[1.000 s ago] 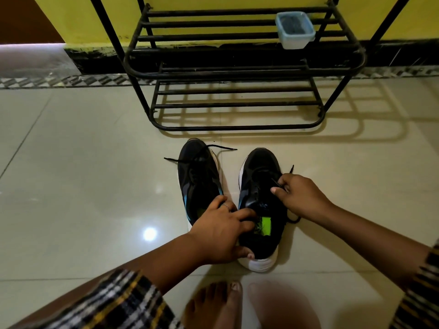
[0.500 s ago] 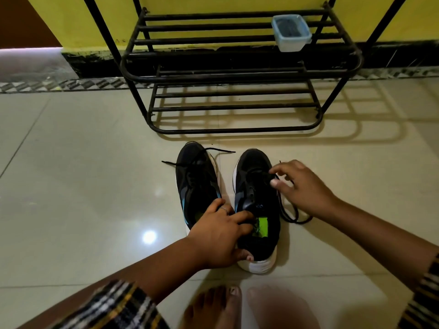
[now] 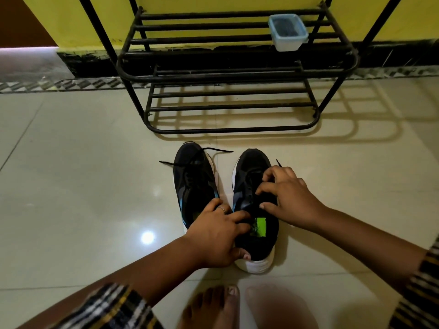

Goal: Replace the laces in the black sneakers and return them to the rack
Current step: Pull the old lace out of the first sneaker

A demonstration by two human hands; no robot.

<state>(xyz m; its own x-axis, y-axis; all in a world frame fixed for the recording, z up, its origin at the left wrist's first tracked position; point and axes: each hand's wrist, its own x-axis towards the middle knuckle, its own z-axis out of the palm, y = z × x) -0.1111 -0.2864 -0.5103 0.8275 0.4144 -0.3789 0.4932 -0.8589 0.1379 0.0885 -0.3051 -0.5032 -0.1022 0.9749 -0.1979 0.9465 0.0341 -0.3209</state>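
From the head camera, we take the black metal rack (image 3: 237, 74) as our landmark. Two black sneakers stand side by side on the tiled floor (image 3: 71, 186) just in front of its lowest shelf, toes toward it. The left sneaker (image 3: 193, 184) has a lace (image 3: 202, 153) threaded near its toe, with both ends trailing loose on the tiles. We are working on the right sneaker (image 3: 251, 176).

Our left hand (image 3: 216, 238) grips that shoe at the collar, fingers curled over the opening and thumb against the heel, steadying it. Our right hand (image 3: 289, 198) sits over the eyelet area with fingers bent, and seems to pinch at the lace there; the lace itself is too dark to make out between the fingertips, though one tip (image 3: 278, 162) pokes out beyond the hand on the rack side.

We judge the step to be lacing the right shoe. Next, the lace end needs feeding through an eyelet while the left hand keeps the shoe from sliding.

On the rack's upper shelf, toward its right end, sits a pale plastic container (image 3: 288, 35) holding something dark we cannot identify.
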